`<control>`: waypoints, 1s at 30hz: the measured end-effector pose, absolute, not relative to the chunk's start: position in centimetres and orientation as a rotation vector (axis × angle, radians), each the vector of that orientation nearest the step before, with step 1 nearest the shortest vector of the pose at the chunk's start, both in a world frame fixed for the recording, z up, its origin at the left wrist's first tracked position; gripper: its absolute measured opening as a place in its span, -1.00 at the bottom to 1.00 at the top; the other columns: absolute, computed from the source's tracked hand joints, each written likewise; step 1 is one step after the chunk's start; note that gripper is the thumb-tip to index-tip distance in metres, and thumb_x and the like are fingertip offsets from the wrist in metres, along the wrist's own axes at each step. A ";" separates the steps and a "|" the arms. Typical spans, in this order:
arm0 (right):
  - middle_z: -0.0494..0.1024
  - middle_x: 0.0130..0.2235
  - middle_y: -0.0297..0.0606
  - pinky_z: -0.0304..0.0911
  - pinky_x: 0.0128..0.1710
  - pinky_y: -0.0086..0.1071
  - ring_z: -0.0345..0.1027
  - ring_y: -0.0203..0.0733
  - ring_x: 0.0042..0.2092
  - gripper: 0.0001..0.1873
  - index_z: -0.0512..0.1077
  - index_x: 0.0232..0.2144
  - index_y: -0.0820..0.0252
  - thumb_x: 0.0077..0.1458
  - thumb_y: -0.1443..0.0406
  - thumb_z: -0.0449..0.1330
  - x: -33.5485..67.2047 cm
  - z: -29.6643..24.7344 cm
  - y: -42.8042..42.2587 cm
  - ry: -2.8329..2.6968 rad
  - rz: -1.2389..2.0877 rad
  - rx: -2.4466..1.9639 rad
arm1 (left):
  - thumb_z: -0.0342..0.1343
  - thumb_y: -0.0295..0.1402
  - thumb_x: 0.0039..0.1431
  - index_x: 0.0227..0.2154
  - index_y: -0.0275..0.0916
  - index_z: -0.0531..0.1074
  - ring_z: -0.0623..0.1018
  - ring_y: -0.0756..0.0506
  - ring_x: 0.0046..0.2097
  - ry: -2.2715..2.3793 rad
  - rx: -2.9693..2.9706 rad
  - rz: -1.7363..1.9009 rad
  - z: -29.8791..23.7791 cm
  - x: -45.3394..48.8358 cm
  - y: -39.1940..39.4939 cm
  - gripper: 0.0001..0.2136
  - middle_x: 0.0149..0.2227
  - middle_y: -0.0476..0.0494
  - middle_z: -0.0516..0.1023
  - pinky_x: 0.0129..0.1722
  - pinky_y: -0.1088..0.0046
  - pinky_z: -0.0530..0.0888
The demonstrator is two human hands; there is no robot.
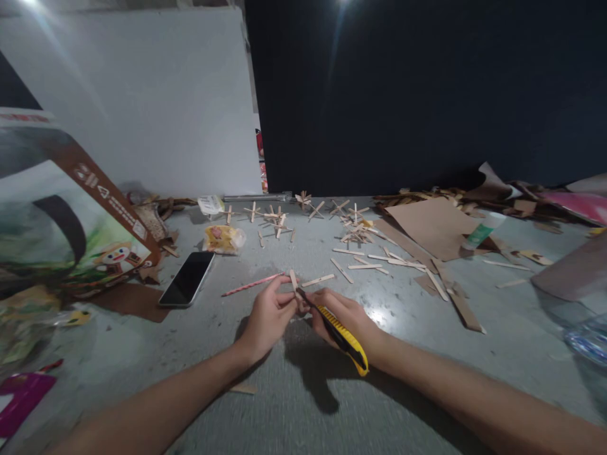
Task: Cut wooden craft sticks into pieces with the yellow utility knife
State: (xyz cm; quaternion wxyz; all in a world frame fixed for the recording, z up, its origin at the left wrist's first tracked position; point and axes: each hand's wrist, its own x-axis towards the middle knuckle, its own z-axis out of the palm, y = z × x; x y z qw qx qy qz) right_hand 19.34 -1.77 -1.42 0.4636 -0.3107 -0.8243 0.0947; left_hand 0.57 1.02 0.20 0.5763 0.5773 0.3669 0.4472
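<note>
In the middle of the table, my left hand [268, 319] pinches a wooden craft stick [293, 279] that points up and away from me. My right hand [348, 319] is wrapped round a yellow and black utility knife [342, 335], its front end against the stick. The blade itself is too small and dark to make out. Just beyond the fingers lies a loose craft stick [318, 280]. A red and white striped pencil [252, 285] rests left of it, close to my left fingertips.
Crossed-stick pieces [279, 218] stand along the back, with loose sticks [365, 266] nearer. A phone [187, 280] and a yellow food packet [224, 239] lie left, beside a large printed bag [71, 215]. Brown cardboard [431, 227], a glue stick [478, 235] and a cup [573, 265] are right.
</note>
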 end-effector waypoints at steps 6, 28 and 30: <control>0.62 -0.28 -0.27 0.49 -0.37 -0.38 0.55 -0.21 -0.37 -0.85 0.38 -0.09 0.05 0.28 0.31 0.14 19.3 -2.0 -1.8 -1.903 0.359 -0.850 | 0.37 -0.18 0.09 -0.10 -0.21 0.35 0.71 -0.16 -0.32 0.842 1.322 1.058 -0.1 0.5 1.2 -0.59 -0.37 -0.15 0.71 -0.21 0.36 0.56; 0.67 -0.31 -0.23 0.58 -0.32 -0.26 0.62 -0.16 -0.37 -0.73 0.39 -0.17 0.10 0.35 0.03 0.17 17.7 -0.8 -2.6 -1.423 0.861 -0.776 | 0.45 -0.15 0.00 -0.17 -0.19 0.28 0.68 -0.12 -0.39 0.791 1.124 1.026 0.2 0.5 1.8 -0.50 -0.39 -0.09 0.67 -0.21 0.30 0.60; 0.66 -0.33 -0.25 0.56 -0.33 -0.27 0.62 -0.16 -0.36 -0.77 0.37 -0.12 0.08 0.39 0.08 0.13 17.9 -0.9 -2.8 -1.496 0.815 -0.740 | 0.45 -0.16 0.00 -0.19 -0.20 0.28 0.64 -0.10 -0.45 0.791 1.106 1.047 0.1 0.4 1.9 -0.52 -0.42 -0.07 0.66 -0.29 0.34 0.58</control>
